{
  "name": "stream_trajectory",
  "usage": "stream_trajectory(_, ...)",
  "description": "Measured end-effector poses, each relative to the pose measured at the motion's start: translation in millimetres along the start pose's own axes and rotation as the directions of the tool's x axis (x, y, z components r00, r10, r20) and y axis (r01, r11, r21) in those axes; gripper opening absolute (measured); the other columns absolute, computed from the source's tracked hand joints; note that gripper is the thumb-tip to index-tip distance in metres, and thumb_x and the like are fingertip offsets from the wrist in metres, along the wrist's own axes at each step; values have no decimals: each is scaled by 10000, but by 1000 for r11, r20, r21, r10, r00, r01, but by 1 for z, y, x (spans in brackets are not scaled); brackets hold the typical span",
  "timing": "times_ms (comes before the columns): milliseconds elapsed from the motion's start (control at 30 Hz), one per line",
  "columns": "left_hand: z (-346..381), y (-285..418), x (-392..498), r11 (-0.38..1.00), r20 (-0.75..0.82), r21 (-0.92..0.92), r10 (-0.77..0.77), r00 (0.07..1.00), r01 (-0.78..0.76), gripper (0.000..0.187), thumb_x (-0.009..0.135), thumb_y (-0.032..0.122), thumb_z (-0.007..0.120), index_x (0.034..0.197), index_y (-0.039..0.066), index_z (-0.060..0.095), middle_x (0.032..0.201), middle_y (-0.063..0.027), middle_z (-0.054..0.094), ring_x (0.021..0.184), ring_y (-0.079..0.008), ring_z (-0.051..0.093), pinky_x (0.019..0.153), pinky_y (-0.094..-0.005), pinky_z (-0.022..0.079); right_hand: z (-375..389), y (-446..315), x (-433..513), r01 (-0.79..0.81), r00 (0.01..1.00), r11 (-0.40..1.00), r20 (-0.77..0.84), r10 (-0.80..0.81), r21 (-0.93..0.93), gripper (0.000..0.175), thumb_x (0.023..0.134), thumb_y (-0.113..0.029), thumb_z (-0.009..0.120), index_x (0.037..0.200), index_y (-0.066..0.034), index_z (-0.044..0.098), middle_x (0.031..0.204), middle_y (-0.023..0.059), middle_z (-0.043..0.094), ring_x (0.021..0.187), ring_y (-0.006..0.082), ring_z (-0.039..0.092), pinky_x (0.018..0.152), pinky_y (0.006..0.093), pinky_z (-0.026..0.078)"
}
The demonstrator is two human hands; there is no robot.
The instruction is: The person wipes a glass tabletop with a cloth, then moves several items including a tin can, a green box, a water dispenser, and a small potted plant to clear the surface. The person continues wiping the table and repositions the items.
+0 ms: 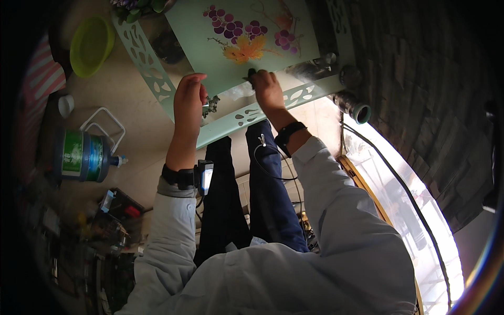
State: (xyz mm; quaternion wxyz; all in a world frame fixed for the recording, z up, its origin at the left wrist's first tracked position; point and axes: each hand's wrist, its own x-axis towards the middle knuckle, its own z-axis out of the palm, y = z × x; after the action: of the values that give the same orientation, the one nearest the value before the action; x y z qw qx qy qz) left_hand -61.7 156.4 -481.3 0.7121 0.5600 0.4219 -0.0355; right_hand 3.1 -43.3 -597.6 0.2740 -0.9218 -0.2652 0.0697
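Observation:
A pale green table cover (204,49) printed with purple grapes and an orange leaf lies over a table with a cut-out patterned border (252,115). My right hand (269,89) is at the cover's near edge, its fingers closed on a small dark object (251,74) that I cannot identify. To its left, my left hand (190,94) is at the cover's left corner, fingers curled. Beside its fingertips is a small dark, jagged-edged item (212,106); whether the hand grips it cannot be told. Both wrists wear black straps, the left one with a small device.
At the left are a yellow-green basin (91,46), a white cup (66,106), a white metal frame (118,128) and a large blue water bottle (84,155) on its side. A potted plant (138,8) stands at the top. Near the right corner lies a cylindrical jar (354,108).

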Motion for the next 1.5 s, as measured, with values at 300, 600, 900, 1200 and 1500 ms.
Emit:
stream_trajectory(300,28,-4,1,1000,28,29,-4,1000,3,234,978,237,464,1017,50,601,686,7,494,598,-75,435,559,-215,358,-9,6,-8,6,995,1000,100,-9,23,164,755,-49,561,909,-84,605,923,82,536,869,287,542,749,386,494)
stream_trajectory(600,59,-15,-4,995,42,93,18,999,-22,210,980,215,466,1001,59,605,666,7,489,579,-72,433,544,-217,356,-5,6,11,20,999,999,48,-22,47,155,758,-66,626,910,-91,646,938,85,592,875,279,570,740,375,508)
stream_trajectory(900,44,-21,-4,999,-5,33,20,1000,-20,194,975,191,461,982,61,605,670,10,487,583,-71,428,545,-215,358,-37,100,15,-207,921,965,-365,137,-160,286,852,-58,545,1125,-50,629,979,168,590,897,345,560,766,427,470)
stream_trajectory(1200,-20,-17,-15,1000,-168,-30,-9,986,4,209,969,201,471,1007,42,602,689,10,486,617,-74,432,577,-216,368,71,-106,-5,91,996,922,-22,-90,377,314,826,-65,548,1138,-49,577,1068,135,542,1008,323,539,824,407,498)
stream_trajectory(1500,-43,-18,3,996,-155,-86,-23,988,9,196,966,176,463,979,52,615,678,18,497,614,-58,435,577,-205,365,-24,71,64,-453,777,865,-379,502,216,217,883,-57,515,1054,-6,638,1003,155,617,943,328,551,827,410,451)
